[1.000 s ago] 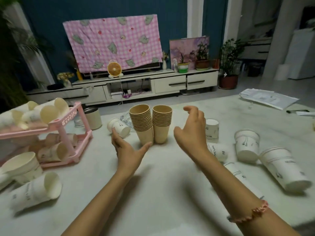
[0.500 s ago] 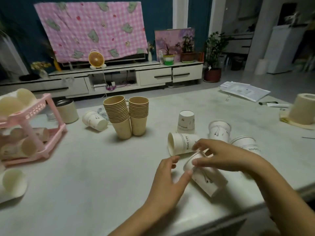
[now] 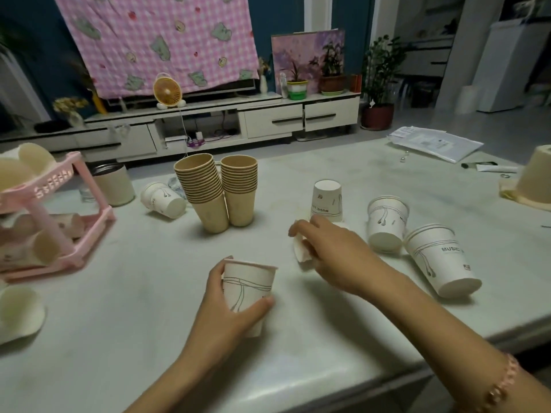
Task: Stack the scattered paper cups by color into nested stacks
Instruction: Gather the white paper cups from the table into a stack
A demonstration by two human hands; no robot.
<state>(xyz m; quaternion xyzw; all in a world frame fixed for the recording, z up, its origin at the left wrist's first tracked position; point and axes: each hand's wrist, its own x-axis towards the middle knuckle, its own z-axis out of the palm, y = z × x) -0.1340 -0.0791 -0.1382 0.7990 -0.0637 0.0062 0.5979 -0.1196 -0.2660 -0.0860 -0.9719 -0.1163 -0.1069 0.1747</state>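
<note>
My left hand (image 3: pixel 226 320) grips a white printed paper cup (image 3: pixel 249 289), held upright above the table. My right hand (image 3: pixel 334 251) closes over another white cup (image 3: pixel 301 252) lying on its side, mostly hidden by my fingers. Two nested stacks of brown cups (image 3: pixel 205 193) (image 3: pixel 240 189) stand side by side at the table's middle. An upside-down white cup (image 3: pixel 327 198) stands just beyond my right hand. Two short white stacks (image 3: pixel 386 225) (image 3: pixel 441 263) lie tilted to the right. One white cup (image 3: pixel 162 200) lies left of the brown stacks.
A pink rack (image 3: pixel 56 216) at the left holds several cream cups, with one cream cup (image 3: pixel 18 314) lying below it. A round tin (image 3: pixel 113 184) stands behind. A cream roll (image 3: pixel 533 177) sits at the right edge, papers (image 3: pixel 435 143) behind. The table's front edge (image 3: pixel 357 380) runs near my forearms.
My left hand has taken one white cup and lifted it upright to the left. My right hand moved up onto another lying cup. The view shifted slightly right.
</note>
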